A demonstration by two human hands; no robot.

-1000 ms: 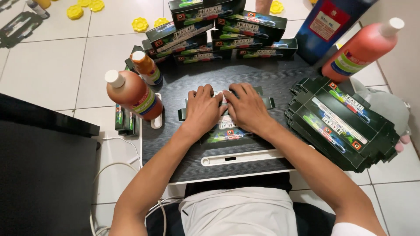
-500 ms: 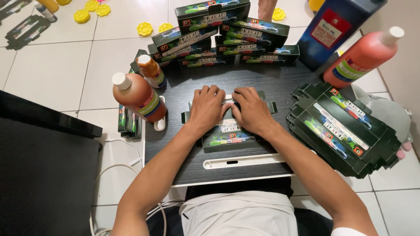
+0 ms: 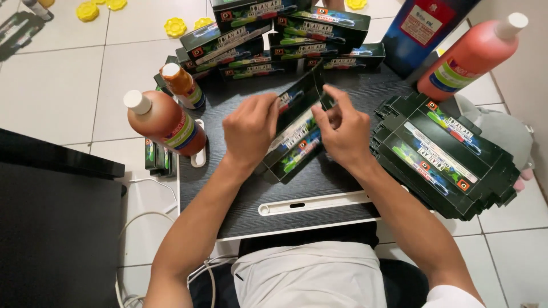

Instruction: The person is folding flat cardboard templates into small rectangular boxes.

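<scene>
Above a dark tabletop (image 3: pixel 251 199), the left hand (image 3: pixel 249 130) is reaching in with fingers curled, gripping the left edge of a dark green carton (image 3: pixel 297 134). The carton is sitting tilted between both hands, lifted off the surface. The right hand (image 3: pixel 341 128) is pinching the carton's upper right end, fingers bent, beside a stack of flattened cartons (image 3: pixel 442 154).

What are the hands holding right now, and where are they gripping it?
Both hands hold one dark printed carton, tilted above the black table. The left hand grips its left end; the right hand pinches the upper right edge with its fingers.
</scene>
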